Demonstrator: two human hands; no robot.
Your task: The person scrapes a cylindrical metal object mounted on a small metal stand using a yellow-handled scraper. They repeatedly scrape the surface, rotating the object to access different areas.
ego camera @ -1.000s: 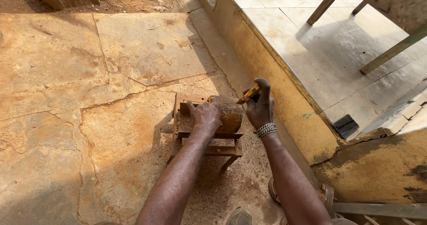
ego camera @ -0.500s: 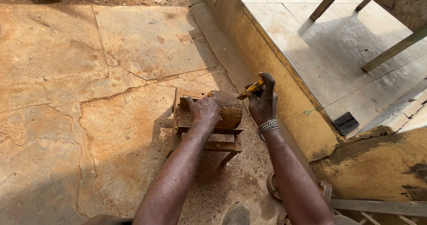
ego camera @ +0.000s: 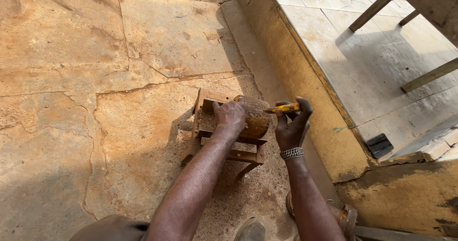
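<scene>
Looks like the carving step is underway; the left hand (ego camera: 231,117) is pressed down over a rough brown log (ego camera: 255,117) that sits on a small wooden stand (ego camera: 228,148), fingers curled to steady it; the right hand (ego camera: 291,126) is closed round a yellow-handled chisel (ego camera: 282,108), tip at the log's end. I'd guess the next cut needs a firm hold and a shallow angle; the ground is cracked, dusty concrete slab (ego camera: 95,79); a raised tiled step (ego camera: 343,55) runs alongside on the right, outdoors in sun.
</scene>
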